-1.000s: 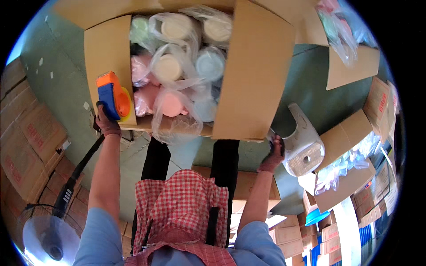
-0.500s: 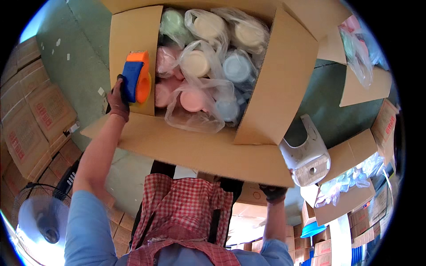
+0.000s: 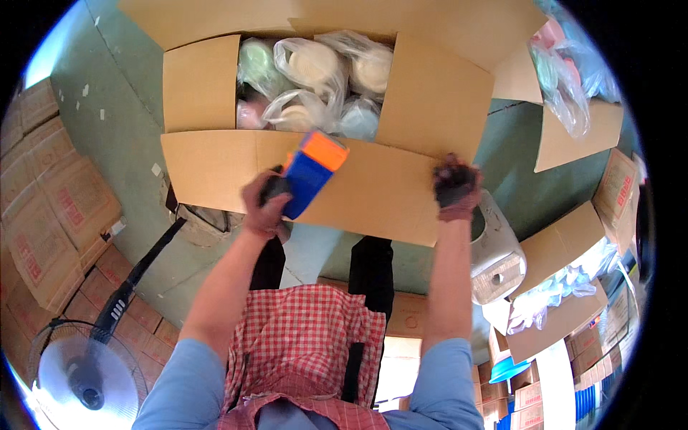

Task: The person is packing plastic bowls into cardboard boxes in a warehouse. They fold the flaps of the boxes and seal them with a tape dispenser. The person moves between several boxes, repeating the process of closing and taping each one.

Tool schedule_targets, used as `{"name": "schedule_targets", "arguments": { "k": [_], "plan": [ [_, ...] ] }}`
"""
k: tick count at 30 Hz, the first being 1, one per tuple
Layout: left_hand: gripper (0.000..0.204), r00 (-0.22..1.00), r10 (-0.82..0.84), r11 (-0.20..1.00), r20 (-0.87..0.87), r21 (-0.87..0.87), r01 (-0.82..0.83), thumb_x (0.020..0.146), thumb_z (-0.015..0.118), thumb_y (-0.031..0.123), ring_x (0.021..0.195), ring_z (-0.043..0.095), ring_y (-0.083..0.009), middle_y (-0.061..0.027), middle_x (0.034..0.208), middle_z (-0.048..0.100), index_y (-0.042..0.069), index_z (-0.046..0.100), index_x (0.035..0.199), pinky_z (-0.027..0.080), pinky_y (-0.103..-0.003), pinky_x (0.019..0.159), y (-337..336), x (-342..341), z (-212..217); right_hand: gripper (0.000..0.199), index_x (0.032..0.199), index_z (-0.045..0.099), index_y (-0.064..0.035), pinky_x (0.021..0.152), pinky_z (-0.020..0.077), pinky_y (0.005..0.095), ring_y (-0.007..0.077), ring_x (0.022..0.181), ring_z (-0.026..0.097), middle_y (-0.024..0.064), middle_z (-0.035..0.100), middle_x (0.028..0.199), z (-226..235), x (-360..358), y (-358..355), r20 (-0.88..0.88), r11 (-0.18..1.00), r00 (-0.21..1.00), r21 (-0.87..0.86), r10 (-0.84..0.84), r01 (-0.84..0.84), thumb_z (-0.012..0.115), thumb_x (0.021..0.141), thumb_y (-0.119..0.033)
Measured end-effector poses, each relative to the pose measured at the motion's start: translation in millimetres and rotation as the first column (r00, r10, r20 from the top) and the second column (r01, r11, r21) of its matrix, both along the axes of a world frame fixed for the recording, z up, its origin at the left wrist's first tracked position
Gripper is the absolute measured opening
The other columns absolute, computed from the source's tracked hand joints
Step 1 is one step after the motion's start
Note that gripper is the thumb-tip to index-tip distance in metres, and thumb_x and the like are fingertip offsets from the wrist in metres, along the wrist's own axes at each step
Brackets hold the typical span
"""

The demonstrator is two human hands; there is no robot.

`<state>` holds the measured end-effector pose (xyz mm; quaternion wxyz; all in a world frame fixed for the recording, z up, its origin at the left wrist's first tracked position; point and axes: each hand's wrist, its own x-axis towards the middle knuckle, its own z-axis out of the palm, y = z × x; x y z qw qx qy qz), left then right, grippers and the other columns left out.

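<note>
A blue-and-orange packing tape dispenser is in my left hand, tilted above the near flap of a large open carton. My right hand, in a dark-palmed work glove, is closed around the right end of that flap; its fingertips are partly hidden. The flap slants up over the near part of the opening. Behind it show clear-bagged rounded plastic items: a green one, cream ones, a pale blue one and part of a pink one. The left flap and right flap stand outward.
A grey-white plastic stool stands right of the carton. More open cartons with bagged items lie at the right. Stacked closed cartons line the left, with a fan at the lower left.
The near flap has swung up and over the nearer bagged items. My left hand has brought the tape dispenser rightward from the left flap; my right hand has risen with the near flap.
</note>
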<state>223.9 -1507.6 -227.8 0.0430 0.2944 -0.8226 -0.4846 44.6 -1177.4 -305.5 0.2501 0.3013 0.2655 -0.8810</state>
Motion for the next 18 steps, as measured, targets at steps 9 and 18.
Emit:
{"name": "schedule_targets", "arguments": {
  "k": [9,18],
  "plan": [
    [0.063,0.987,-0.047,0.999,-0.155,0.016,0.050,0.063,0.056,0.057,0.064,0.057,-0.0263,-0.0152,0.072,0.057,-0.003,0.055,0.083,0.045,-0.031,0.060,-38.1,10.1,-22.4,0.038,0.098,0.053,-0.0137,0.075,0.0385,0.0337,0.0203,0.090,0.050,0.0040,0.054,0.095,63.4,-260.1,-19.1,-0.443,0.968,0.863,0.054,0.242,-0.244,0.040,0.081,-0.045],
    [0.069,0.994,0.019,0.999,-0.111,0.035,-0.015,0.064,0.054,0.060,0.068,0.055,-0.0224,-0.0138,0.075,0.057,-0.005,0.054,0.088,0.044,-0.031,0.064,-43.7,36.1,-13.8,0.045,0.113,0.049,-0.0102,0.094,0.0294,0.0395,0.0310,0.107,0.042,0.0169,0.046,0.116,61.3,-59.0,-47.3,0.032,-0.057,0.221,0.993,0.975,0.107,0.048,0.079,-0.039]
  ]
}}
